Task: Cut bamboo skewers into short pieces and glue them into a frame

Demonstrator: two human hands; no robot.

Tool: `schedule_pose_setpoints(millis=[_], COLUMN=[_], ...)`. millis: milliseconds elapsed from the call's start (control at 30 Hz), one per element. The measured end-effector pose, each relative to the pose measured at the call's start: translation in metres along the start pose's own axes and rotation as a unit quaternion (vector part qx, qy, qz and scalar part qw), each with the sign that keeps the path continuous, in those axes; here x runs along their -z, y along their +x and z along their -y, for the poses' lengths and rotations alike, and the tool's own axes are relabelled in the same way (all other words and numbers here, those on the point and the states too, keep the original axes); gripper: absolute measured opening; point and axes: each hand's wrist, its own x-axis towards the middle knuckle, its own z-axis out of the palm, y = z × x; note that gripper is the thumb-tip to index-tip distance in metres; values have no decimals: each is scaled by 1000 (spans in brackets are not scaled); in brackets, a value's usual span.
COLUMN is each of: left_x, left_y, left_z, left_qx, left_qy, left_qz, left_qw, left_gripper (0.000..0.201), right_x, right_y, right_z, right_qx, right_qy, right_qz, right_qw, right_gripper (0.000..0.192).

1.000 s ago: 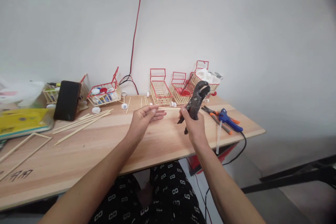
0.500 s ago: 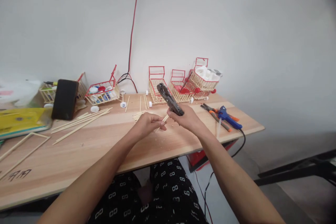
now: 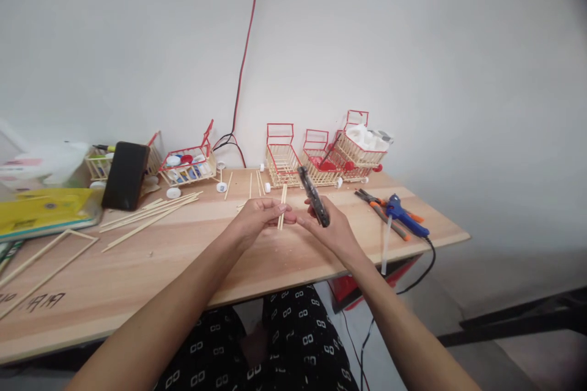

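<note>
My left hand (image 3: 252, 219) is closed in a pinch on short pale wooden sticks (image 3: 283, 198), which stand nearly upright side by side above the table. My right hand (image 3: 337, 232) is wrapped around a dark pliers-like tool (image 3: 313, 194), its head pointing up and away to the left. The fingertips of the right hand come close to the left fingers and the lower part of the sticks; whether they touch is hard to tell. Behind the left hand, more short sticks are mostly hidden.
Small stick carts with red trim (image 3: 280, 156) line the wall. Long wooden sticks (image 3: 151, 214), a black phone (image 3: 126, 176) and a yellow packet (image 3: 50, 211) occupy the left side. Orange-handled pliers (image 3: 387, 220) and a blue glue gun (image 3: 406, 218) lie at the right, near the table edge.
The sticks have turned from slanted to nearly upright in my left hand. My right hand and the tool have drawn away from the stick ends, slightly lower and to the right. The view shifted a little.
</note>
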Motion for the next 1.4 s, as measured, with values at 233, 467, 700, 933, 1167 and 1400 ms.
schedule_pose_setpoints(millis=[233,467,700,933,1167,1400], left_x=[3,-5,-5,-6,-17,-23], left_y=[9,9,10,6,-6,-6], left_z=[15,11,16,11,-3,0], left_qx=[7,-6,-14,-67,-64,-64], left_qy=[-64,-96,-87,-19,59,82], left_qz=[4,-45,-66,-58,-2,57], left_qw=[998,994,994,996,996,993], left_gripper=[32,21,19,26,32,28], right_x=[-17,-32,-38,-31,-1,4], right_y=[-11,-10,-8,-8,6,11], right_z=[4,10,8,11,6,27], right_qx=[71,128,112,21,-127,-97], right_qy=[-68,-89,-108,21,273,280], right_qz=[-28,-27,-28,-3,8,35], right_qw=[995,987,987,1000,953,954], right_gripper=[51,49,43,38,47,33])
